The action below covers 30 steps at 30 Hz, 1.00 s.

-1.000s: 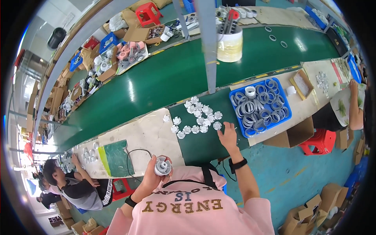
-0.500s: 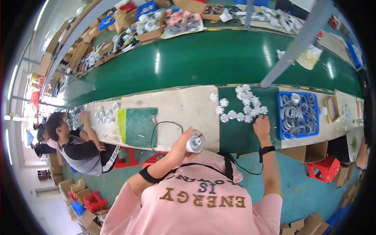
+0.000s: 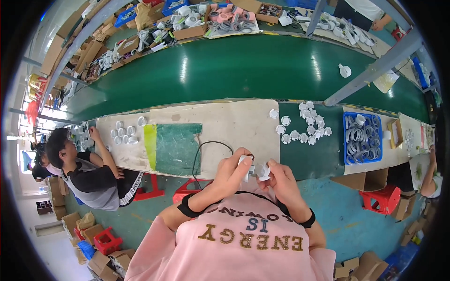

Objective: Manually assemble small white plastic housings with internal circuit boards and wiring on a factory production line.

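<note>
My left hand (image 3: 229, 176) is closed around a white cylindrical plastic housing (image 3: 244, 168), held just in front of my chest at the bench edge. Pinched in the fingers of my right hand (image 3: 285, 183) is a small white disc-shaped plastic piece (image 3: 263, 172) with a notched rim. The disc is held close beside the housing; whether the two touch I cannot tell. Beyond my hands, several similar white notched pieces (image 3: 307, 122) lie in a loose curve on the green mat (image 3: 304, 157), a few reaching its left border.
A blue crate (image 3: 345, 140) of grey rings stands to the right, beside a cardboard box (image 3: 396, 133). A black cable (image 3: 200, 149) loops over the bench left of my hands. White cups (image 3: 124, 133) stand near a co-worker (image 3: 89, 164) on the left. A grey post (image 3: 370, 70) rises ahead.
My right hand has come back from the white pieces on the mat to my chest, bringing one disc. My left hand has turned the housing toward it. A white part now shows on the green belt.
</note>
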### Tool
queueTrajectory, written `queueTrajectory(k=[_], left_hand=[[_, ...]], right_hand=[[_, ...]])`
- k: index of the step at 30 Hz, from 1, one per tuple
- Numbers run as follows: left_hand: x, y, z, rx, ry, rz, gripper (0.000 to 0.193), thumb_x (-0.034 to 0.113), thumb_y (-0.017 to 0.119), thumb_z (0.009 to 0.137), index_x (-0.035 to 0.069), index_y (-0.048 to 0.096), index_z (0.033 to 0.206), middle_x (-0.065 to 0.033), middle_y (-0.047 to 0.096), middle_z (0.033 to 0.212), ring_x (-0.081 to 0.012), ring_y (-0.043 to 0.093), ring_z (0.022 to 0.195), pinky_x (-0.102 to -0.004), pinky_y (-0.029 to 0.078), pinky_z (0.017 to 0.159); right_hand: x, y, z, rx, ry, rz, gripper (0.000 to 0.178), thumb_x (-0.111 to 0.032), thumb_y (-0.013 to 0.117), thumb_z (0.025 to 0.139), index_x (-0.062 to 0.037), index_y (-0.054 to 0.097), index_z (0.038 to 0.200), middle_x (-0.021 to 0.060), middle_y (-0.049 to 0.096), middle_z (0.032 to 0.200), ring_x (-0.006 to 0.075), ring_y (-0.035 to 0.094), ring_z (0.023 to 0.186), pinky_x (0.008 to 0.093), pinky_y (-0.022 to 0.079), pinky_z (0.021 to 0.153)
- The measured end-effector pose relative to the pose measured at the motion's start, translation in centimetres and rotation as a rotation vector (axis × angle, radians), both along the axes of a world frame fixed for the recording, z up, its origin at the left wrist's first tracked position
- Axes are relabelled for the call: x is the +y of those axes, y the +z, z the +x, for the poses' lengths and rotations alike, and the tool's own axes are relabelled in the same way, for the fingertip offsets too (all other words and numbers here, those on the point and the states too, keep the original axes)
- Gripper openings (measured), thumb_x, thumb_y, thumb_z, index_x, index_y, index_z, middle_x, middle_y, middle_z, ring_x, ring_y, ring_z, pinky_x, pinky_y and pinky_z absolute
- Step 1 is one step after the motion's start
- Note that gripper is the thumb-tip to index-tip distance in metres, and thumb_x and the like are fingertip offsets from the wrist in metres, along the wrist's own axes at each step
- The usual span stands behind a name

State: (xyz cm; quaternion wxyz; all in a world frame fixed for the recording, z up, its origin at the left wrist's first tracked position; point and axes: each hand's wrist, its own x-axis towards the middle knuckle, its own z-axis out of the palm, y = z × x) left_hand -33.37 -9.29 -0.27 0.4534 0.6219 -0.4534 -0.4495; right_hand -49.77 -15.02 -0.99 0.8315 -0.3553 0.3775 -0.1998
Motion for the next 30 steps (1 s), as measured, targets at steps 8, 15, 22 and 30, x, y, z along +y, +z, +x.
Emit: queueTrajectory(k=[8,15,22,30], left_hand=[[1.5,1.0,2.0,-0.192,-0.022,-0.091,0.040,0.037,0.043,0.089,-0.002,0.052,0.095,-0.0107,0.051,0.057,-0.0194,0.051,0.050,-0.0302,0.039,0.049],[2.2,0.4,2.2,-0.316,0.008,-0.215,0.033,0.034,0.047,0.087,0.001,0.053,0.091,-0.0111,0.053,0.057,-0.0255,0.055,0.048,-0.0317,0.041,0.047],[2.7,0.1,2.1,-0.401,0.025,-0.260,0.032,0.034,0.045,0.087,0.002,0.052,0.088,-0.0127,0.055,0.058,-0.0295,0.056,0.048,-0.0345,0.042,0.045],[3.3,1.7,1.5,-0.491,-0.042,-0.329,0.031,0.030,0.044,0.084,0.000,0.050,0.085,-0.0153,0.054,0.058,-0.0313,0.053,0.044,-0.0366,0.040,0.043]], right_hand=[[1.4,0.4,2.1,-0.038,0.084,0.041,0.045,-0.037,0.036,0.095,0.0002,0.054,0.077,0.0062,0.054,0.064,0.0111,0.048,0.054,0.0235,0.040,0.050],[2.1,0.8,3.1,0.013,0.133,0.045,0.046,-0.038,0.035,0.095,-0.0001,0.053,0.075,0.0075,0.054,0.068,0.0121,0.049,0.056,0.0243,0.040,0.051],[2.8,1.5,3.2,0.081,0.154,-0.088,0.048,-0.038,0.032,0.095,-0.0004,0.053,0.073,0.0068,0.055,0.066,0.0117,0.049,0.056,0.0239,0.041,0.051],[4.4,2.9,3.0,0.268,0.150,-0.417,0.053,-0.038,0.029,0.096,0.0009,0.055,0.072,0.0037,0.053,0.058,0.0103,0.048,0.048,0.0246,0.039,0.044]])
